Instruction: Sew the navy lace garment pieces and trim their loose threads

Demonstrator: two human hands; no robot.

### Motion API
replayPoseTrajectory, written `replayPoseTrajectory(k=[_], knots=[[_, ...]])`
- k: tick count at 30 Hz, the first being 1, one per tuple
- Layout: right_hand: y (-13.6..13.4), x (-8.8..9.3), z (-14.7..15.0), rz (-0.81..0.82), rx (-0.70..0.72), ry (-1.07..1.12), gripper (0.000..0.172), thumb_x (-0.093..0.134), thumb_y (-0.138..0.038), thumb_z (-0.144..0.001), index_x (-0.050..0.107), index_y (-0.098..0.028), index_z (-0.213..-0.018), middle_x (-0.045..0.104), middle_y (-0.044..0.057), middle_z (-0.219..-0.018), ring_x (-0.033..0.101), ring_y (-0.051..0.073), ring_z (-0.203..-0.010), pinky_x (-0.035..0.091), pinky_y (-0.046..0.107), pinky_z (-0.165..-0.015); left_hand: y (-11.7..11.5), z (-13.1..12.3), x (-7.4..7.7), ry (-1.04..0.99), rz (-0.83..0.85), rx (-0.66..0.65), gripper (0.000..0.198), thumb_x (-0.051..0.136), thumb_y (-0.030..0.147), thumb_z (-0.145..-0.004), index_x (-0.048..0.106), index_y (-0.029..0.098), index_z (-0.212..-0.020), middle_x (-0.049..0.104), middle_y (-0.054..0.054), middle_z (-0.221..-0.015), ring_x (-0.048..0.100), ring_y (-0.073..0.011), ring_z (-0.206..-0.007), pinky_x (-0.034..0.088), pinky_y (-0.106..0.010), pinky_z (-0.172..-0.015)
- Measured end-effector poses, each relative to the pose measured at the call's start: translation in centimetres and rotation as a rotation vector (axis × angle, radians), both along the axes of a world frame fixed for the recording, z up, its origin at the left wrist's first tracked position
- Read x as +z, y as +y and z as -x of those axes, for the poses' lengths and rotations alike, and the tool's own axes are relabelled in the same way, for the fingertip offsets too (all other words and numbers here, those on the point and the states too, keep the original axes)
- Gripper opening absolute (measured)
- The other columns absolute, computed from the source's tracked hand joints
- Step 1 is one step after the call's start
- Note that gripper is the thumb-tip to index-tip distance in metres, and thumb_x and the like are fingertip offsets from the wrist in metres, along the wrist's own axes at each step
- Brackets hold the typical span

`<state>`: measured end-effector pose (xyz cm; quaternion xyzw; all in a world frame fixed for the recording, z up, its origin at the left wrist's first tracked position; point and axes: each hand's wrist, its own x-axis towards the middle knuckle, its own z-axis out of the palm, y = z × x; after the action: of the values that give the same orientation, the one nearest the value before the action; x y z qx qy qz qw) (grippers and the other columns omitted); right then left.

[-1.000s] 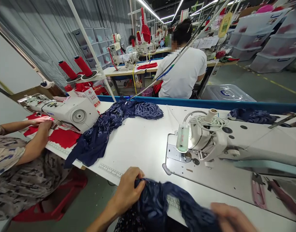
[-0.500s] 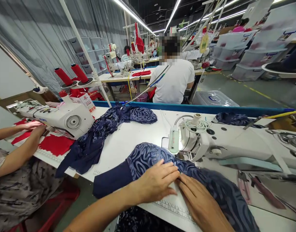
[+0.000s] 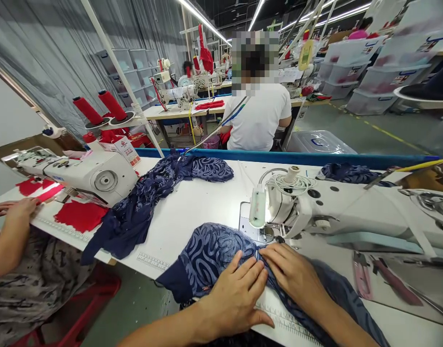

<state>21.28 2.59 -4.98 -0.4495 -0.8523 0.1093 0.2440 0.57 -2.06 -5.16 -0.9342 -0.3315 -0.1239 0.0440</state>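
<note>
A navy patterned garment piece (image 3: 214, 248) with a plain dark band lies in front of the sewing machine (image 3: 289, 207), just off the metal needle plate (image 3: 246, 225). My left hand (image 3: 239, 291) rests flat on the fabric, fingers stretched out and thumb apart. Close beside it, my right hand (image 3: 293, 274) has its fingers together and bent at the fabric's edge near the presser foot; its thumb is hidden beneath. From there, the cloth trails under my right forearm towards the table's front edge.
Another navy patterned garment (image 3: 145, 202) is heaped to the left. Pink-handled snips (image 3: 362, 277) lie at the right. A co-worker's hand (image 3: 22, 209) is by red fabric (image 3: 78, 216) at the neighbouring machine (image 3: 84, 173). A printed ruler (image 3: 286, 320) runs along the table's front edge.
The garment piece has come towards me, away from the presser foot, baring the needle plate. My left hand has moved lower, while my right hand has shifted up to the fabric's edge.
</note>
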Motion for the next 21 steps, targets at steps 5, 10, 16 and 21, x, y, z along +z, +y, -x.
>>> replayPoseTrajectory(k=[5,10,16,21], knots=[[1.0,-0.2,0.9,0.132,-0.128,-0.015,0.022,0.042,-0.037,-0.099,0.063,-0.028,-0.097,0.069,-0.001,-0.092,0.065,0.016,-0.074,0.048,0.029,-0.066,-0.3,0.4,0.0,0.028,-0.016,-0.014,0.08,0.031,0.068,-0.095,0.04,0.006,-0.144,0.046,-0.015,-0.149,0.032,-0.0293,-0.144,0.008,-0.056,-0.122],[1.9,0.1,2.4,0.274,-0.254,-0.077,0.024,0.051,-0.048,-0.094,0.055,-0.027,-0.082,0.066,-0.005,-0.071,0.063,0.018,-0.063,0.037,0.028,-0.055,-0.8,0.2,0.1,0.048,-0.024,-0.005,0.081,0.03,0.068,-0.095,0.042,0.005,-0.143,0.047,-0.015,-0.148,0.035,-0.0314,-0.141,0.002,-0.057,-0.122],[2.6,0.3,2.7,0.372,-0.304,-0.116,0.022,0.052,-0.047,-0.091,0.054,-0.027,-0.081,0.066,-0.005,-0.071,0.063,0.017,-0.066,0.033,0.026,-0.056,-1.9,0.3,0.3,0.045,-0.025,0.016,0.076,0.024,0.064,-0.098,0.04,0.007,-0.145,0.042,-0.014,-0.152,0.036,-0.033,-0.139,-0.013,-0.066,-0.115],[2.6,0.5,2.7,0.393,-0.312,-0.113,0.023,0.052,-0.047,-0.09,0.054,-0.027,-0.08,0.067,-0.005,-0.073,0.063,0.017,-0.065,0.033,0.026,-0.056,-1.2,0.3,0.6,0.037,0.003,-0.005,0.077,0.026,0.067,-0.096,0.045,0.007,-0.141,0.046,-0.019,-0.147,0.039,-0.0336,-0.137,-0.012,-0.069,-0.113]])
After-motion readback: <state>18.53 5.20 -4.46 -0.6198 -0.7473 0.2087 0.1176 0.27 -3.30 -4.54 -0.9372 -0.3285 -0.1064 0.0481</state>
